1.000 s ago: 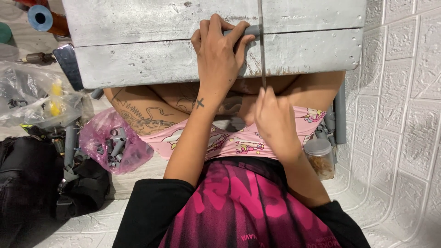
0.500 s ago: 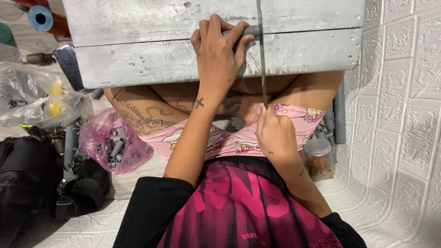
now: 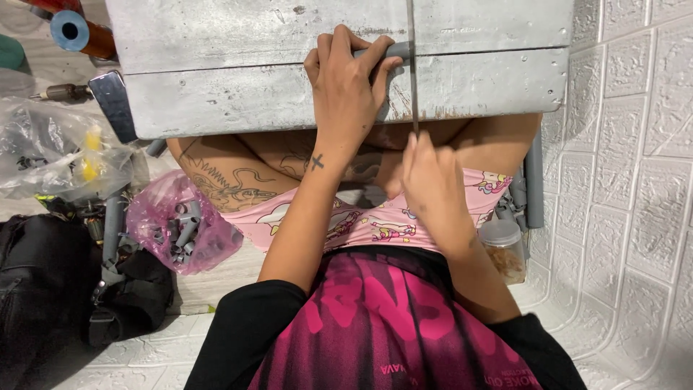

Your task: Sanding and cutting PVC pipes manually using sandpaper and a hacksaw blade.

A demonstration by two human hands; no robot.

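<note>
Two hands at my grey metal bench (image 3: 231,94): left hand (image 3: 346,87) presses short grey plastic pipe (image 3: 395,50) flat; right hand (image 3: 426,170) grips thin steel saw blade (image 3: 413,65) across it.

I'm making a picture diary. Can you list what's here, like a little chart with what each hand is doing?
Place: a grey wooden bench over the person's lap, beside a white brick-patterned wall
Left hand: presses a short grey pipe down on the bench
Right hand: grips the near end of a thin saw blade that crosses the pipe
Floor, left side: pink bag of grey pipe pieces, clear plastic bag, black bag
Floor, right side: small lidded jar
</note>
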